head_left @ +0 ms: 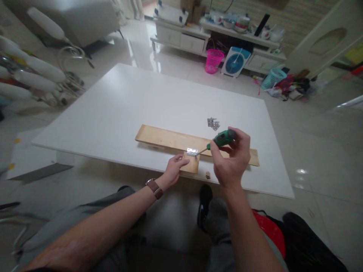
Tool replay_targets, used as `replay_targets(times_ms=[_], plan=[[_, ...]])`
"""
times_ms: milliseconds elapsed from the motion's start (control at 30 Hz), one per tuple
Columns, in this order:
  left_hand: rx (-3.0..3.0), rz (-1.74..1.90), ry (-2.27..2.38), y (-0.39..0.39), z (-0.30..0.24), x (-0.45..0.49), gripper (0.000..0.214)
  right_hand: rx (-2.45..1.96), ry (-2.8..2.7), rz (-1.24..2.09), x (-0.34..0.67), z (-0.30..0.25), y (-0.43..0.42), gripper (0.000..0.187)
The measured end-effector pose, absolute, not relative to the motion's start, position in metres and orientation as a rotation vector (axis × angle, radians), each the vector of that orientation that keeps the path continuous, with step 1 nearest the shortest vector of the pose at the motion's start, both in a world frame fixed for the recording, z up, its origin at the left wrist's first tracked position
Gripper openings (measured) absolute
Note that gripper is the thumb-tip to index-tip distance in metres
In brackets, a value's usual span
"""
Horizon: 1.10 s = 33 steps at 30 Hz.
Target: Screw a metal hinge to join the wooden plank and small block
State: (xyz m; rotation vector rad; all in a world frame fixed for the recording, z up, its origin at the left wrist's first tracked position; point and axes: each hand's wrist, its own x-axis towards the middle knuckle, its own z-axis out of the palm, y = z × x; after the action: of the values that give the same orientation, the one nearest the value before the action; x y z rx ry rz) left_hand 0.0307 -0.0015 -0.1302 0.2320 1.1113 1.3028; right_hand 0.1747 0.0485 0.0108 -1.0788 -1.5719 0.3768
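My left hand (174, 168) is closed on a small wooden block (192, 166) at the table's near edge, thumb on its top face. A silver hinge (192, 152) lies across the seam between this block and a long wooden plank (167, 138). In my right hand (234, 162) is a green and black screwdriver (222, 139), tilted, its tip down at the hinge's right side. Whether the tip sits in a screw is too small to tell. Beyond the plank lies a small pile of metal hinges and screws (213, 123).
Everything rests on a large white tabletop (113, 102). A tiny yellow figure (208, 175) is near its front edge. On the floor beyond stand a pink basket (214, 60), a blue box fan (236, 62) and a light blue basket (273, 78). A red stool (269, 228) is by my right leg.
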Motion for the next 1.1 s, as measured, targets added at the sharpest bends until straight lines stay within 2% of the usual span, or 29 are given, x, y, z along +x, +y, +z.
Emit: replay_targets(times_ms=[100,267,433,767,933,1100], plan=[[0.235,1.300,1.109,-0.002,-0.129,0.030,0.043,-1.076,-1.598,0.388,0.173,0.010,0.050,0.053],[0.241,1.311,1.106,-0.002,-0.129,0.030,0.043,-0.975,-1.690,0.372,0.171,0.006,0.054,0.070],[0.241,1.307,1.091,-0.002,-0.130,0.031,0.043,-0.948,-1.815,0.291,0.171,0.007,0.057,0.064],[0.240,1.287,1.089,-0.002,-0.129,0.030,0.045,-0.893,-1.854,0.335,0.170,0.013,0.058,0.060],[0.238,1.281,1.088,-0.002,-0.131,0.029,0.046,-0.926,-1.795,0.273,0.170,0.014,0.058,0.050],[0.225,1.281,1.086,-0.001,-0.131,0.029,0.045,-0.917,-1.806,0.279,0.170,0.016,0.058,0.052]])
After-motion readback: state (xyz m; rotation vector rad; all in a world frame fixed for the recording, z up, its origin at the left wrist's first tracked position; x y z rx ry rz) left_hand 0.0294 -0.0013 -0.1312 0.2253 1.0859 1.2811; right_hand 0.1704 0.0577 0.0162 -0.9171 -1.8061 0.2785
